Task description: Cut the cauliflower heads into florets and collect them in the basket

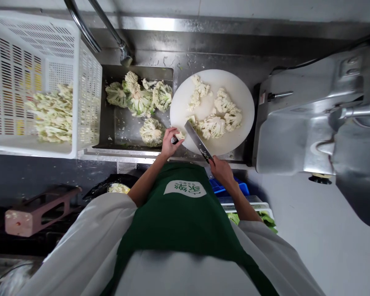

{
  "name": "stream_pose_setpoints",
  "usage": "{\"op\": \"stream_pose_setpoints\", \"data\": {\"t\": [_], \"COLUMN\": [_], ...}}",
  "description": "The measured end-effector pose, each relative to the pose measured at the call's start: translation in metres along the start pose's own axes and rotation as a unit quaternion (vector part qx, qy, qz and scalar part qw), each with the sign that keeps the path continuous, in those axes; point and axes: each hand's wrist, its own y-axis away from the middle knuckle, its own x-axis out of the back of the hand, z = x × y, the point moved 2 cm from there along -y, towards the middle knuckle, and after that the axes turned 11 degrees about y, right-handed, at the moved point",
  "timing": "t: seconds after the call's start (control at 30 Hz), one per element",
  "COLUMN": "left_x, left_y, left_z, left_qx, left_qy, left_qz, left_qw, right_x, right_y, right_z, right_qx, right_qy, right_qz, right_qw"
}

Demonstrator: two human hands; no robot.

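Note:
My left hand [170, 143] is closed on a small cauliflower piece [180, 135] at the left front edge of the round white cutting board [203, 107]. In my right hand [221, 169] is a kitchen knife [199, 142], its handle wrapped by my fingers. The blade slants up and left over the board's front part, its tip close to cut cauliflower. Several cut cauliflower pieces [215, 125] lie on the board, in a group to the right and another at the upper left. Whole cauliflower heads [141, 102] rest in the sink [123, 131] left of the board.
A white plastic basket [89, 94] at the left holds a pile of cut cauliflower [54, 117]. A faucet [125, 53] reaches over the sink. Right of the board stands a metal machine [283, 135]. A blue crate [242, 188] and leafy greens [267, 222] sit low by my right arm.

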Motion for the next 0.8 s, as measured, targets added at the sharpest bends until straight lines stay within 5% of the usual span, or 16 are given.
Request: {"op": "stream_pose_setpoints", "data": {"t": [0.33,0.8], "left_x": [-0.010,-0.021], "left_y": [0.002,-0.001], "left_z": [0.010,0.019], "left_qx": [0.019,-0.043], "left_qy": [0.039,0.004], "left_qz": [0.036,0.032], "left_qw": [0.998,0.999], "right_x": [0.001,0.001], "right_y": [0.004,0.022], "right_z": [-0.006,-0.013], "right_qx": [0.002,0.020], "right_qy": [-0.009,0.024], "right_qz": [-0.009,-0.018], "right_qw": [1.000,0.999]}}
